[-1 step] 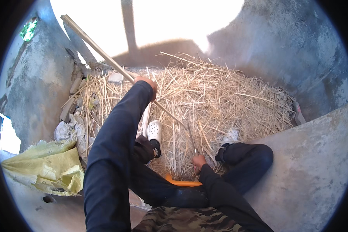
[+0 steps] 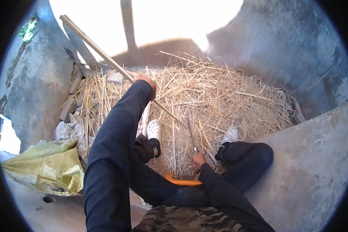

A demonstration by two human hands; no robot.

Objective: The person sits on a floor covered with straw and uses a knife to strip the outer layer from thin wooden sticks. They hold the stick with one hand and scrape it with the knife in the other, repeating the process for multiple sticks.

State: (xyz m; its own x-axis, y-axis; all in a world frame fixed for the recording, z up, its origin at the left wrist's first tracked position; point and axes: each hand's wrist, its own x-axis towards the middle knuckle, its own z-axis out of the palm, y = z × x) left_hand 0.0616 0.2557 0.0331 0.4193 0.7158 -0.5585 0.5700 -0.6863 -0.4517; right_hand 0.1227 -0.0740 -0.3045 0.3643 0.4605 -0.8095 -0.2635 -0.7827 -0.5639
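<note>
My left hand point(image 2: 147, 84) is wrapped round a long pale bamboo strip point(image 2: 97, 48), which slants from the upper left down toward the middle. Its thin lower end comes down to the blade tip of a knife point(image 2: 191, 134); whether the two touch, I cannot tell. Low in front of me, my right hand point(image 2: 199, 159) is closed on the knife's handle, with the narrow blade pointing away from me. Straw-like shavings point(image 2: 220, 92) lie thick beneath both hands.
White clogs point(image 2: 154, 130) are on my feet among the shavings. An orange curved object point(image 2: 181, 182) lies by my lap. To the left are a torn yellow sack point(image 2: 46, 166) and a pale crumpled sack point(image 2: 71, 131). A concrete wall point(image 2: 286, 42) stands behind the pile.
</note>
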